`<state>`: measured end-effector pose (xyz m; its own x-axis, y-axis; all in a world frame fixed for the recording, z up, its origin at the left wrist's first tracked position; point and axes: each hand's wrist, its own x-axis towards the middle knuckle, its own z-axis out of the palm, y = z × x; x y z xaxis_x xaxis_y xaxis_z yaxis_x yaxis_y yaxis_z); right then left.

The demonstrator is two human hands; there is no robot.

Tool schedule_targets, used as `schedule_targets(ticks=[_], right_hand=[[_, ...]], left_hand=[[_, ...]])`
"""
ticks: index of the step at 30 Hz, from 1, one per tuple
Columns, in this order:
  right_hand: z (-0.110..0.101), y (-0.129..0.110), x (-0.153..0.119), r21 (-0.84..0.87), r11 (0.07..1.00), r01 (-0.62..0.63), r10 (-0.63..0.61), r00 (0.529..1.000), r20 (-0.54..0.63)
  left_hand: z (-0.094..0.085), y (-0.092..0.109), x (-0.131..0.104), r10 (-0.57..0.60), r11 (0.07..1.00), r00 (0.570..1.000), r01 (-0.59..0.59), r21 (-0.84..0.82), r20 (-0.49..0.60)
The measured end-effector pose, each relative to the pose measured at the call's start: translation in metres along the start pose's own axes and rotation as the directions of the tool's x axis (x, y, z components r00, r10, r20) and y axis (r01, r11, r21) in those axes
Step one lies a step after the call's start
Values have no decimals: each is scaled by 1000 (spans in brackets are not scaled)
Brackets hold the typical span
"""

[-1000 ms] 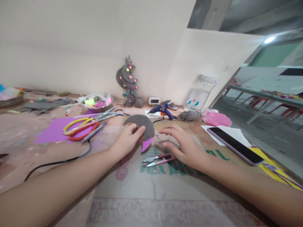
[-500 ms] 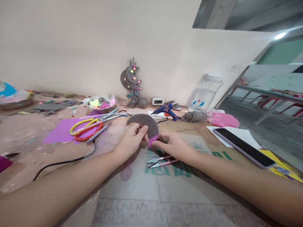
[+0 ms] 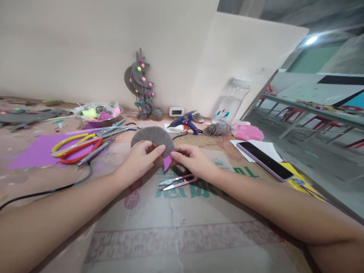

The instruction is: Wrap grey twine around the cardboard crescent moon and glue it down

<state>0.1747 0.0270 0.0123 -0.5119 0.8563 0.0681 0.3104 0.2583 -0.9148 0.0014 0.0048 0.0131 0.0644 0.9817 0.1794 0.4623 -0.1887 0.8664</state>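
Note:
A crescent wrapped in grey cord (image 3: 155,137) is pinched between the thumb and fingers of my left hand (image 3: 143,156). Its uncovered tip shows purple (image 3: 167,163) and points down toward me. At that tip, my right hand (image 3: 189,157) has its thumb and fingers closed at the edge where grey meets purple; some fingers are hidden behind. Just below my hands, pink-handled thread snips (image 3: 180,182) lie on the printed cardboard (image 3: 159,223).
Scissors with yellow and red handles (image 3: 76,148) lie on purple sheet (image 3: 34,151) at left. Behind are a bowl of coloured pieces (image 3: 98,115), a decorated crescent (image 3: 140,79), a blue glue gun (image 3: 186,122), grey cord (image 3: 217,129), a bottle (image 3: 230,102) and a phone (image 3: 264,160).
The view has shifted to the right, so things appear further left. The grey crescent is tilted differently in my left hand, showing more of its face, and the purple tip stands out more.

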Motion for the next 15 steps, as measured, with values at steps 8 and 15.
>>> schedule_targets(ticks=[8,15], right_hand=[[-1,2,0,37,998,-50,49,998,32],[-1,5,2,-57,991,-123,124,992,18]], left_hand=[[0,-4,3,24,998,999,-26,61,41],[-1,-6,2,38,999,998,-36,38,-54]])
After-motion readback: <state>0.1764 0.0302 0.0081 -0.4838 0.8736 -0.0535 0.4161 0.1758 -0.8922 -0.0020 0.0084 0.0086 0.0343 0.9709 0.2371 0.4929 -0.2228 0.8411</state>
